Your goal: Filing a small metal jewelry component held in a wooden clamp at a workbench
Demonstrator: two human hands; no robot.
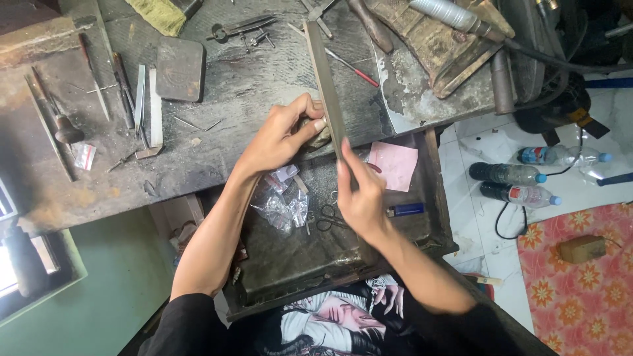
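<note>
File: we see a long flat file (324, 82) running from the upper middle of the frame down to the centre, tilted on edge across the table (250, 132) lip.
Workpiece: a small pale piece (318, 134) sits at the table edge in the centre, touching the file; we cannot tell what it is.
Left grip: our left hand (283, 135) is clenched around that small piece, fingertips pressed right beside the file's face.
Right grip: our right hand (362, 198) pinches the lower end of the file between thumb and fingers, just below centre.
Risk, fingers: we judge the file could slip off the piece and scrape the left fingertips, since they lie against its cutting face.
Risk, piece: we think the small piece could pop loose and drop into the open drawer (435, 217) below centre, among the plastic bags (283, 204), scissors (328, 217) and blue lighter (405, 210).
Risk, far end: the file's tip, top centre, lies near loose pliers (315, 12) and a red-tipped pick (353, 68); a long stroke might knock them.
Further out: bottles (508, 173) lie on the floor at right.
</note>
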